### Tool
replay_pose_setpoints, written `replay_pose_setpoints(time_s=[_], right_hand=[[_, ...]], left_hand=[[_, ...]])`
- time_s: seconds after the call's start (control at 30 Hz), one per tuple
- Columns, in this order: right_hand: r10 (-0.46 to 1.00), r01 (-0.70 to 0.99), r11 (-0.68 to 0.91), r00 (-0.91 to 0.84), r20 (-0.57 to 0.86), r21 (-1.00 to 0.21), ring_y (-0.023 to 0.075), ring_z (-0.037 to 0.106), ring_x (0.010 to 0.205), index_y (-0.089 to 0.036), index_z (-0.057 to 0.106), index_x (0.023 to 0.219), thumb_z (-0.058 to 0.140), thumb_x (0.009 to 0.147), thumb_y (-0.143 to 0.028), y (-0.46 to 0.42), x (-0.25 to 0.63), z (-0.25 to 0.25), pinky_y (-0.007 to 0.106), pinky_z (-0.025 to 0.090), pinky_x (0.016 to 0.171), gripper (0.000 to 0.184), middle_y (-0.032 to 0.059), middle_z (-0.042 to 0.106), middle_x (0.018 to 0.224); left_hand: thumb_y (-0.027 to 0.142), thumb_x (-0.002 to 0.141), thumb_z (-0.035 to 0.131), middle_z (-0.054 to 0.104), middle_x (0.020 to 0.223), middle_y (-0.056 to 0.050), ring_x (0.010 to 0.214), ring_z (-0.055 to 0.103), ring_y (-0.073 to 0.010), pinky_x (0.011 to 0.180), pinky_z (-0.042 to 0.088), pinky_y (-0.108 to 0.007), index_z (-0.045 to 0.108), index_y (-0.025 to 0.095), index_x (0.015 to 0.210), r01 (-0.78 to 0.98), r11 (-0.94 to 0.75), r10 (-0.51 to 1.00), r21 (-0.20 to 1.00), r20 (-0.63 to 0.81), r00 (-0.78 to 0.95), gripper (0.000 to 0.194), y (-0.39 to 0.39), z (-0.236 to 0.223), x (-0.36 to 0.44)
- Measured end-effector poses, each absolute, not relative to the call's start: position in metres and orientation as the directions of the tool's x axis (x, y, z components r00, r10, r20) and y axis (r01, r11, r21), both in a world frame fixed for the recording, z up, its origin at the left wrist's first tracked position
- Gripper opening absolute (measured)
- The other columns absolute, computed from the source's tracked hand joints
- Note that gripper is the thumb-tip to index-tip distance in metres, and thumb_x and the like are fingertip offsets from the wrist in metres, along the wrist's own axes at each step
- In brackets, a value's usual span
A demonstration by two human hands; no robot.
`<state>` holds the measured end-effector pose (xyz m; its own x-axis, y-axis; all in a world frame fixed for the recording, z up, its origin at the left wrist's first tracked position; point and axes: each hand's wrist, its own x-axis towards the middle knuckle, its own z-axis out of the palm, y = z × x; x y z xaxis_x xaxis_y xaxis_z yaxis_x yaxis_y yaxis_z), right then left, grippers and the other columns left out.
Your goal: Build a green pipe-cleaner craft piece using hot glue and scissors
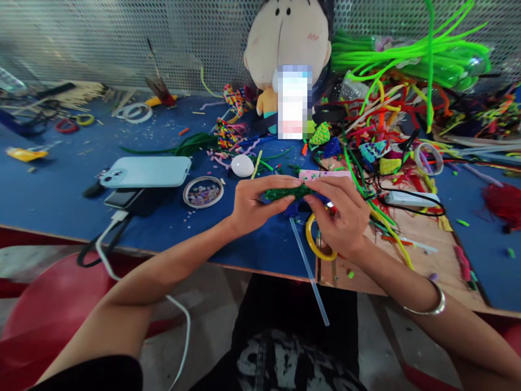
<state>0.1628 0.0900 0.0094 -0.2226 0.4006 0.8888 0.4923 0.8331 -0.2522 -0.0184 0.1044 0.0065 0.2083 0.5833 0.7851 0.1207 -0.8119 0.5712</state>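
Note:
Between my two hands is a dark green fuzzy bundle (285, 192), which looks like pipe cleaner. My left hand (254, 201) pinches its left part between thumb and fingers. The fingertips of my right hand (342, 209) close on its right end, so that end is partly hidden. Just behind my fingers lies a pink patterned strip (325, 174). Under my right hand is a yellow ring (311, 239), with a clear glue stick (309, 271) beside it, jutting past the table edge.
A light blue phone (146, 171), a round tray of beads (203, 202) and a white egg-shaped object (242, 165) lie to the left. Tangled pipe cleaners (378, 103) crowd the right. A blurred lit screen (293, 103) leans on a cartoon cushion (285, 38). A red stool (57, 304) stands at lower left.

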Motion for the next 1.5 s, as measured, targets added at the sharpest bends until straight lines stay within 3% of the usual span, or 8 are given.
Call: replay_pose_setpoints(time_s=[0.23,0.47,0.87,0.97,1.07,1.2,1.33,1.5], right_hand=[[0.365,0.516,0.833,-0.244,0.898,-0.198,0.0186,0.067,0.087,-0.028,0.068,0.111,0.060,0.085,-0.012,0.092,0.163,0.009,0.037,0.056,0.074,0.032,0.0041,0.072,0.099],[0.371,0.498,0.835,-0.196,0.908,-0.233,0.0189,0.067,0.087,-0.024,0.062,0.122,0.059,0.086,-0.014,0.091,0.163,0.012,0.035,0.056,0.074,0.038,0.0061,0.073,0.099],[0.389,0.519,0.824,-0.226,0.893,-0.227,0.0168,0.066,0.083,-0.023,0.068,0.091,0.062,0.085,-0.013,0.094,0.162,0.011,0.035,0.053,0.074,0.014,0.0016,0.073,0.089],[0.447,0.501,0.813,-0.211,0.869,-0.296,0.0164,0.065,0.086,-0.022,0.063,0.087,0.059,0.087,-0.013,0.093,0.161,0.013,0.035,0.052,0.078,0.010,0.0017,0.070,0.086],[0.553,0.472,0.763,-0.125,0.824,-0.441,0.0151,0.064,0.084,-0.023,0.058,0.087,0.050,0.093,-0.019,0.097,0.163,0.013,0.034,0.052,0.081,0.010,0.0004,0.065,0.084],[0.632,0.369,0.705,0.061,0.773,-0.605,0.0144,0.063,0.078,-0.026,0.051,0.094,0.042,0.098,-0.030,0.108,0.171,0.014,0.032,0.053,0.071,0.010,0.0011,0.061,0.085],[0.660,0.368,0.695,0.014,0.751,-0.617,0.0131,0.062,0.071,-0.025,0.055,0.089,0.051,0.095,-0.029,0.114,0.177,0.019,0.030,0.052,0.065,0.008,-0.0002,0.061,0.080],[0.696,0.358,0.691,-0.097,0.711,-0.628,0.0147,0.066,0.084,-0.021,0.061,0.081,0.063,0.084,-0.019,0.108,0.174,0.021,0.032,0.055,0.076,0.004,-0.0004,0.067,0.082]], left_hand=[[0.026,0.078,0.072,0.078,0.094,-0.004,0.088,0.075,-0.0171,0.082,0.062,-0.025,0.076,0.020,0.097,0.152,-0.693,0.721,0.704,0.680,0.136,0.020,0.103,0.006,-0.019],[0.033,0.079,0.071,0.078,0.092,-0.004,0.084,0.075,-0.0175,0.075,0.062,-0.025,0.076,0.019,0.096,0.177,-0.651,0.759,0.738,0.637,0.135,0.022,0.103,0.005,-0.020],[0.019,0.078,0.072,0.078,0.096,-0.005,0.088,0.075,-0.0157,0.081,0.061,-0.021,0.075,0.018,0.098,0.166,-0.755,0.655,0.634,0.726,0.208,0.020,0.105,0.003,-0.017],[0.021,0.078,0.071,0.078,0.095,-0.005,0.087,0.075,-0.0156,0.081,0.060,-0.020,0.075,0.017,0.097,0.188,-0.749,0.663,0.636,0.715,0.220,0.020,0.106,0.004,-0.017],[0.024,0.078,0.071,0.078,0.095,-0.005,0.087,0.075,-0.0165,0.081,0.061,-0.022,0.076,0.018,0.096,0.215,-0.726,0.688,0.653,0.693,0.217,0.019,0.106,0.004,-0.018],[0.024,0.078,0.071,0.078,0.093,-0.004,0.082,0.075,-0.0167,0.074,0.061,-0.022,0.076,0.018,0.094,0.231,-0.663,0.749,0.713,0.640,0.173,0.018,0.106,0.004,-0.018],[0.023,0.077,0.071,0.078,0.089,-0.003,0.076,0.074,-0.0154,0.067,0.059,-0.021,0.076,0.019,0.093,0.221,-0.636,0.771,0.739,0.618,0.155,0.017,0.106,0.004,-0.017],[0.024,0.077,0.072,0.078,0.085,-0.002,0.071,0.072,-0.0140,0.064,0.056,-0.020,0.077,0.019,0.092,0.226,-0.614,0.789,0.756,0.597,0.147,0.017,0.105,0.006,-0.017]])
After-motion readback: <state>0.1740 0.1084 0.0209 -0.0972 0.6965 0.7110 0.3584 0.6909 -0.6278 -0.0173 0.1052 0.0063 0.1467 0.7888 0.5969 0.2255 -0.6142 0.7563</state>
